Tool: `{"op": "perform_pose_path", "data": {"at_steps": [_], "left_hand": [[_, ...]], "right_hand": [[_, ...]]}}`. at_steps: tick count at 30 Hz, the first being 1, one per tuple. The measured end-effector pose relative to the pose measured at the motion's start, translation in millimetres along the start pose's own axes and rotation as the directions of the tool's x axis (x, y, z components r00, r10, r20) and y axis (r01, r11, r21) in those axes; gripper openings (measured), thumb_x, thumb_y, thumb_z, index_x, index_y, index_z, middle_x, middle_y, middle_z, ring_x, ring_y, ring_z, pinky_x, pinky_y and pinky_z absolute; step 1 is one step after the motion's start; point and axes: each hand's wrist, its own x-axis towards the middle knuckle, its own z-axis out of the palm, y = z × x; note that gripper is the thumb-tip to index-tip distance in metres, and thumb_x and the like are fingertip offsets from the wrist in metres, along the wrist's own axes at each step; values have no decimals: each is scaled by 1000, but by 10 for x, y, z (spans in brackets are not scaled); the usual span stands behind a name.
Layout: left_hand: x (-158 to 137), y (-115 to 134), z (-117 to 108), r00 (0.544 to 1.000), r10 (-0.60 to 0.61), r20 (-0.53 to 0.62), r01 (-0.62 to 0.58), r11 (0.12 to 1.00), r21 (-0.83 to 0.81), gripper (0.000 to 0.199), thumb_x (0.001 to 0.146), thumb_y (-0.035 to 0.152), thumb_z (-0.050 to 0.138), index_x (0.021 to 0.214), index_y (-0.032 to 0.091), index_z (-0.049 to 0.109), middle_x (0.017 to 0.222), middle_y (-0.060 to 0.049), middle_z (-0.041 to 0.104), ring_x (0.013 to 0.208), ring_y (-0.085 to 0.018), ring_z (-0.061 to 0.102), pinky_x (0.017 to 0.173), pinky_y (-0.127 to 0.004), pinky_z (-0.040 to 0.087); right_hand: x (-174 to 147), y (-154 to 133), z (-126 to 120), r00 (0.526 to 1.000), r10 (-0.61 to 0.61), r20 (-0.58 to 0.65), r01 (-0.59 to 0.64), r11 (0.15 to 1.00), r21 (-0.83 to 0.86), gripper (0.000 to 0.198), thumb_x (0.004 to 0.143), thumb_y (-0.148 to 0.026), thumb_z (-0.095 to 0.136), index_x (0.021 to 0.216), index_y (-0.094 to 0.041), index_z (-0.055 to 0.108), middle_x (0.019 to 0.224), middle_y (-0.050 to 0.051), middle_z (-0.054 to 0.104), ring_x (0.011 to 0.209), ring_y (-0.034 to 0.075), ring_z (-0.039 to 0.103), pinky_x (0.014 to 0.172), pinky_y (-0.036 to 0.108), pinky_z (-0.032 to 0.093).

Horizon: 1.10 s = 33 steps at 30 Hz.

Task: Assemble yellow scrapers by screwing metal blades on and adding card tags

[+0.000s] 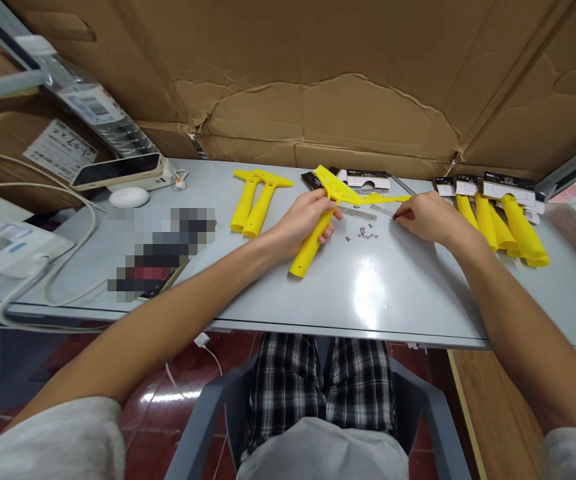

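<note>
My left hand (308, 217) is closed around the handle of a yellow scraper (311, 248), its wide head pointing up and away. Fingers pinched, my right hand (423, 217) has a thin metal blade (382, 211) at its fingertips. Another flat blade (359, 213) lies just right of my left fingers. Below the blades a cluster of small screws (365, 233) is scattered on the table. A flat yellow strip (381, 199) lies between the scraper head and my right hand.
Two yellow scraper handles (261, 205) lie left of my left hand. Several packaged yellow scrapers (498, 223) sit at the right. A phone (118, 170), white mouse (129, 197), cables and a blurred-out object (163, 257) occupy the left. Cardboard (328, 127) walls the back.
</note>
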Motion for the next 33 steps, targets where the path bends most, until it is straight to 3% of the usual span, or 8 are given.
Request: {"op": "perform_pose_path", "data": {"at_steps": [11,17,23,29,33], "left_hand": [[-27,18,76,998,-43,-40,41,998,-40,10,92,14,58,96,22,53,86,-2,67,46,-7,50,39,-23,35],[-2,13,12,999,-10,-36,10,1000,-20,12,89,16,61,95,22,52,89,-2,67,47,-7,51,39,-23,36],[72,12,-108,998,54,-38,-54,999,1,21,82,19,66,98,22,54,88,-1,68,47,-8,53,38,-25,36],[61,1,-98,998,53,-16,-52,999,4,20,82,20,67,97,22,54,89,-1,67,47,-8,53,39,-24,36],[38,16,-77,999,48,-22,-48,999,6,19,82,20,65,98,22,54,89,-1,67,48,-7,53,40,-24,37]], "right_hand": [[88,123,68,999,-46,-11,47,994,98,34,86,-27,63,114,-25,82,105,6,74,93,17,63,87,31,52],[19,101,6,997,-70,-17,72,991,113,29,87,-36,68,108,-24,84,102,6,74,94,16,63,84,30,50],[45,221,-48,998,21,60,-25,997,77,26,83,-32,72,104,-22,84,100,7,73,88,13,63,75,25,48],[104,321,-38,989,4,147,-26,988,150,34,78,-29,72,110,-21,80,98,4,74,83,11,66,68,22,49],[87,286,-70,985,-25,173,4,993,120,29,79,-31,72,105,-23,80,94,2,73,78,9,62,69,24,48]]}}
